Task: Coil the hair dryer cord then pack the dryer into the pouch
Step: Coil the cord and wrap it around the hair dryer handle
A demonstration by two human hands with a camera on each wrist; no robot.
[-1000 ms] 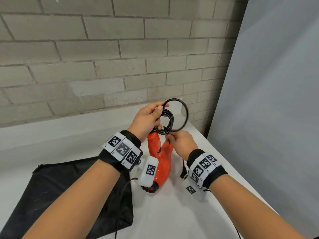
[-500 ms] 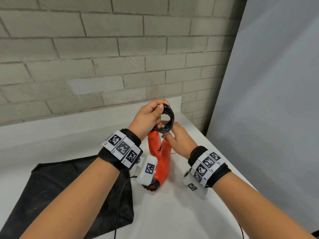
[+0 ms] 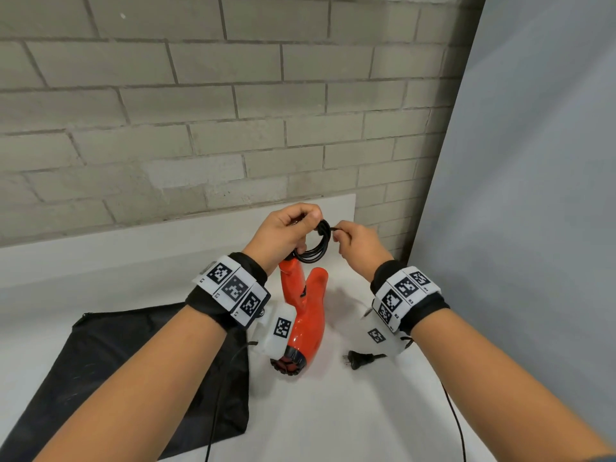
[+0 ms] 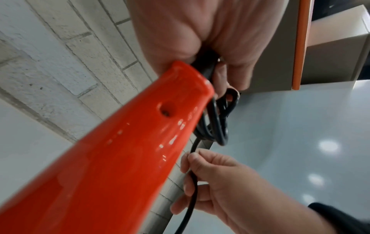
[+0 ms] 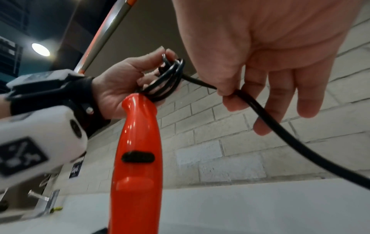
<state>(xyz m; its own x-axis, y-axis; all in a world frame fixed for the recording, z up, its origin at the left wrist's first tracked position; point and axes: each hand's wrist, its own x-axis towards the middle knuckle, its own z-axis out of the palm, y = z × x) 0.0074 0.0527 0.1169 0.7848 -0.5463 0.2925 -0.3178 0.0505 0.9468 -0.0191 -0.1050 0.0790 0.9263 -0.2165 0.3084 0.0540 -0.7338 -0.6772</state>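
Note:
An orange hair dryer stands on the white table, handle end up and nozzle end down. My left hand grips a tight coil of black cord just above the handle tip. My right hand pinches the free cord beside the coil, and the loose length trails down from it. The plug lies on the table to the right of the dryer. A flat black pouch lies on the table at the left.
A grey brick wall runs behind the table. A pale panel stands along the right side. The white table ends close to my right forearm. Thin black cables run down from both wrist cameras.
The wide loop my right hand held a second ago has been drawn into the coil. My right hand has lifted from below the coil to its right side, and the plug now shows on the table.

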